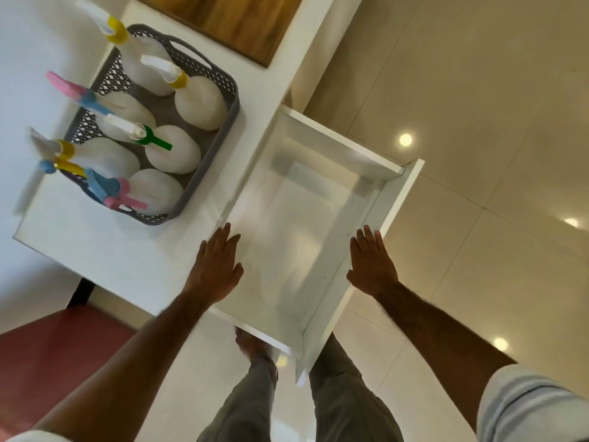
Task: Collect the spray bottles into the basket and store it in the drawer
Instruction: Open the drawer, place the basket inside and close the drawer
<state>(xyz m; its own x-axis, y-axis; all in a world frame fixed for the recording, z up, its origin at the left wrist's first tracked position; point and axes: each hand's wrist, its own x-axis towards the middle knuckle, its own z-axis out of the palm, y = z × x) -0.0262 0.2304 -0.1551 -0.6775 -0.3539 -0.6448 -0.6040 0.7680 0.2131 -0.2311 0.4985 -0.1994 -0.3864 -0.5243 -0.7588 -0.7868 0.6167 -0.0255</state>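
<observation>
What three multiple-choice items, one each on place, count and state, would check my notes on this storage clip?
1. Where is the grey basket?
A. on the white counter
B. in the drawer
C. on the floor

2. How many spray bottles stand in it?
A. three
B. six
C. nine

3. The drawer is:
A. shut
B. open and full
C. open and empty

Key: 1 A, it rests on the counter, beside the drawer. 2 B, six white bodies show. 3 C, it is pulled out, bare inside, with the left hand and right hand spread open over it.
</observation>
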